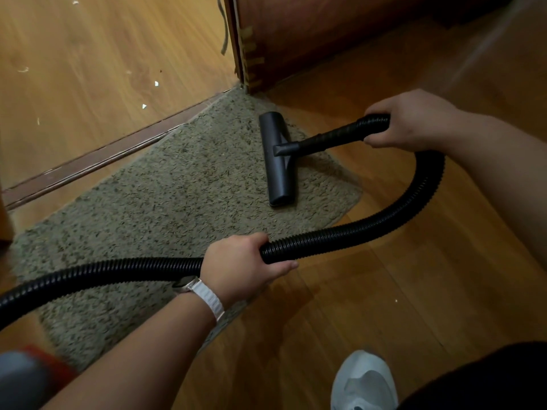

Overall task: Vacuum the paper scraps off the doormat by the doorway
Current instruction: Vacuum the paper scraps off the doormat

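A shaggy beige doormat (pixel 165 202) lies along the door threshold (pixel 112 155). The black vacuum floor nozzle (pixel 276 158) rests flat on the mat's far right end. My right hand (pixel 411 121) grips the wand end of the ribbed black hose (pixel 414 199), which loops down and back to the left. My left hand (pixel 245 266), with a white watch strap on the wrist, grips the hose lower down over the mat's near edge. White paper scraps (pixel 156 83) lie on the wooden floor beyond the threshold. I see no scraps on the mat itself.
A dark wooden door (pixel 296 39) stands open at the mat's far right corner. My grey shoe (pixel 364 380) is on the wood floor at the bottom. A blurred grey and red object (pixel 26 377), perhaps the vacuum body, sits at the bottom left.
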Available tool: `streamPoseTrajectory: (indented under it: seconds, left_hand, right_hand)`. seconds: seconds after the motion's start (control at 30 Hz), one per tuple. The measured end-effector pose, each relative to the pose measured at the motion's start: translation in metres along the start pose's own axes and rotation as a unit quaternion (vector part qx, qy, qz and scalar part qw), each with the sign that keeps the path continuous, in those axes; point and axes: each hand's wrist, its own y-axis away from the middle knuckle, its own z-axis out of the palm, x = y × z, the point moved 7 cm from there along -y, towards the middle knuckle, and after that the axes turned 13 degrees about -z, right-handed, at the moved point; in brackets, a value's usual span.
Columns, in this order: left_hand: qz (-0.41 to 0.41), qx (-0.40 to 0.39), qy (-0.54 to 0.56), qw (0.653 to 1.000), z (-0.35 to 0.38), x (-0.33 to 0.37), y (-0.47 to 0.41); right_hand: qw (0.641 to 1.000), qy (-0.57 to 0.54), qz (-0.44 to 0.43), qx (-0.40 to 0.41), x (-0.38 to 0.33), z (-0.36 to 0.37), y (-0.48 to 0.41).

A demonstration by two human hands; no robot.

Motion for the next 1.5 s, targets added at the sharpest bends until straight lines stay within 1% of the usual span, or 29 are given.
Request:
streamPoseTrajectory:
  seconds: [0.1, 0.33, 0.57, 0.73, 0.8, 0.93, 1.1, 1.23, 1.33, 1.5]
  left_hand:
    - [0.003, -0.002, 0.002, 1.000, 0.001, -0.002, 0.000]
    - [0.000, -0.005, 0.005, 1.000, 0.004, -0.007, 0.004]
    - [-0.013, -0.009, 0.018, 1.000, -0.001, -0.014, 0.006]
    - [0.000, -0.013, 0.007, 1.000, 0.001, -0.015, 0.010]
    - [0.002, -0.020, 0.005, 1.000, 0.005, -0.017, 0.013]
    - [0.000, -0.033, 0.008, 0.999, 0.007, -0.018, 0.015]
    - [0.003, -0.013, 0.015, 1.000, -0.002, -0.014, 0.008]
    - [-0.008, -0.011, 0.023, 1.000, -0.006, -0.012, 0.004]
    - [-0.011, -0.007, 0.014, 1.000, -0.006, -0.011, 0.003]
    - [0.002, -0.007, 0.004, 1.000, -0.005, -0.008, 0.004]
  right_hand:
    - [1.000, -0.007, -0.019, 0.000, -0.005, 0.003, -0.010]
    - [0.998, -0.046, -0.032, 0.021, -0.016, 0.012, -0.033]
    - [0.995, 0.003, -0.087, 0.039, -0.042, 0.007, -0.047]
    - [0.991, 0.034, -0.133, -0.001, -0.067, 0.018, -0.048]
    - [0.990, 0.035, -0.139, -0.012, -0.075, 0.021, -0.048]
    - [0.994, 0.029, -0.107, -0.007, -0.069, 0.011, -0.041]
    - [0.999, 0.000, -0.032, 0.020, -0.034, -0.006, -0.018]
    - [1.000, 0.017, 0.009, 0.020, -0.012, -0.008, -0.013]
    - [1.000, 0.008, 0.012, 0.007, -0.010, 0.000, -0.014]
    - [1.000, -0.009, -0.018, -0.007, -0.013, 0.007, -0.012]
